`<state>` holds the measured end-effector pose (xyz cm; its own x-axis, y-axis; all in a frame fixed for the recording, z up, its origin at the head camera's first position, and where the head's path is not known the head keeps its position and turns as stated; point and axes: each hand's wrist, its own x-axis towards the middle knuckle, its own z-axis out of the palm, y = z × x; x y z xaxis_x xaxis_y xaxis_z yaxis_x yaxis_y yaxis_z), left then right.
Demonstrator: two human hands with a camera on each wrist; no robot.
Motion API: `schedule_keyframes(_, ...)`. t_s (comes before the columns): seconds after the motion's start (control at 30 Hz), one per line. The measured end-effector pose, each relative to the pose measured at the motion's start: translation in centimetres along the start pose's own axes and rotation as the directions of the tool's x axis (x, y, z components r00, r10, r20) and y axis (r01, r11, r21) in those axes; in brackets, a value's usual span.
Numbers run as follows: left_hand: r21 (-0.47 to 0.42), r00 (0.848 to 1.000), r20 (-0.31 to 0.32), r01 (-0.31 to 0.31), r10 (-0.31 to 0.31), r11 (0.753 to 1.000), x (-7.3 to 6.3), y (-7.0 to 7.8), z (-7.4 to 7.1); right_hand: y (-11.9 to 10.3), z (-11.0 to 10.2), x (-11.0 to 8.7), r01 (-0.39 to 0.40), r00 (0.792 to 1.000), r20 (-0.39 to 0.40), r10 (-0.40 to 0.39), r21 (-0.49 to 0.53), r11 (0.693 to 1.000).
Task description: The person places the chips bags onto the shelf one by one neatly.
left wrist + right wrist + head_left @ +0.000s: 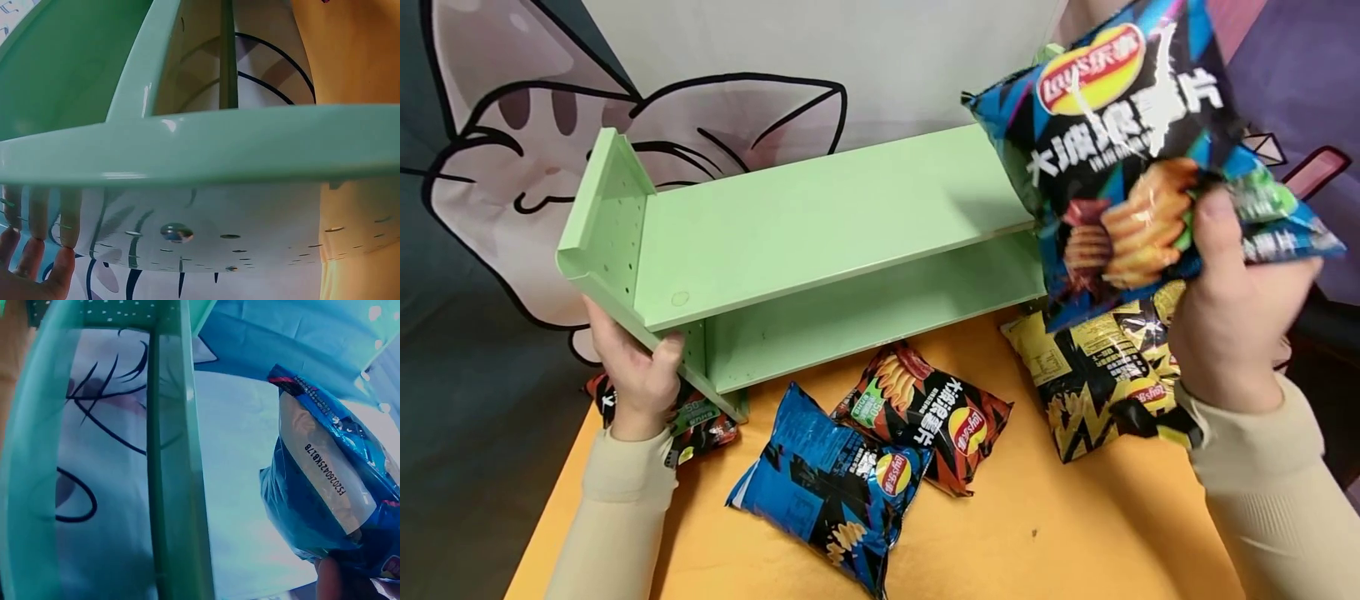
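Note:
My right hand (1236,300) grips a blue and black bag of Lay's chips (1120,158), thumb on its printed front, raised in front of the shelf's right end. Part of what looks like a second blue chip bag (1270,204) shows behind it in the same hand. The green two-tier shelf (820,217) stands angled on the table. At its left side panel, my left hand (636,375) holds the edge, thumb at the front. The left wrist view shows its fingertips (61,269) against the panel's outer face. The raised bag hides the shelf's right end.
On the orange table (1015,533), a blue chip bag (827,483) overlaps a red and black one (932,417) before the shelf. Yellow and black bags (1090,375) lie at right under the right hand. Dark red bags (707,433) sit by the left wrist. A cartoon-printed cloth (895,75) hangs behind.

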<state>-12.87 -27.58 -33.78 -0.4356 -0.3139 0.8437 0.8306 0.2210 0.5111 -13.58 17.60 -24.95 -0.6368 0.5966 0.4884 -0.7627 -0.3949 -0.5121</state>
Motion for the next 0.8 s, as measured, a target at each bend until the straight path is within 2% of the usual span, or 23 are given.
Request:
schedule_keyframes(0.17, 0.005, 1.0, 0.001, 0.005, -0.005, 1.0, -0.1, -0.1, 0.0, 3.1, 1.0, 2.5, -0.105, 0.994, -0.01, 0.105, -0.085, 0.991)
schedule_keyframes(0.3, 0.006, 1.0, 0.0, 0.005, -0.005, 1.0, -0.1, -0.1, 0.0, 4.8, 1.5, 3.2, -0.168, 0.986, -0.019, 0.167, -0.166, 0.972)
schedule_keyframes(0.47, 0.004, 1.0, -0.001, 0.0, 0.0, 1.0, 0.0, -0.1, 0.0, 5.9, 2.1, 3.5, -0.16, 0.986, 0.003, 0.169, -0.302, 0.94)
schedule_keyframes(0.57, 0.002, 1.0, -0.004, -0.004, 0.004, 1.0, 0.1, -0.1, 0.0, 6.1, 2.5, 3.5, -0.102, 0.993, 0.017, 0.119, -0.411, 0.906)
schedule_keyframes(0.63, 0.0, 1.0, -0.006, -0.005, 0.005, 1.0, 0.1, -0.1, 0.0, 6.3, 2.8, 3.4, -0.048, 0.998, 0.012, 0.065, -0.542, 0.839)
schedule_keyframes(0.67, 0.002, 1.0, -0.008, -0.006, 0.006, 1.0, 0.1, -0.1, 0.0, 6.4, 2.9, 3.3, -0.018, 0.999, 0.01, 0.03, -0.61, 0.792)
schedule_keyframes(0.8, 0.013, 1.0, -0.014, -0.009, 0.01, 1.0, -0.1, -0.1, -0.1, 7.5, 2.5, 3.3, 0.068, 0.995, 0.015, -0.099, -0.822, 0.565)
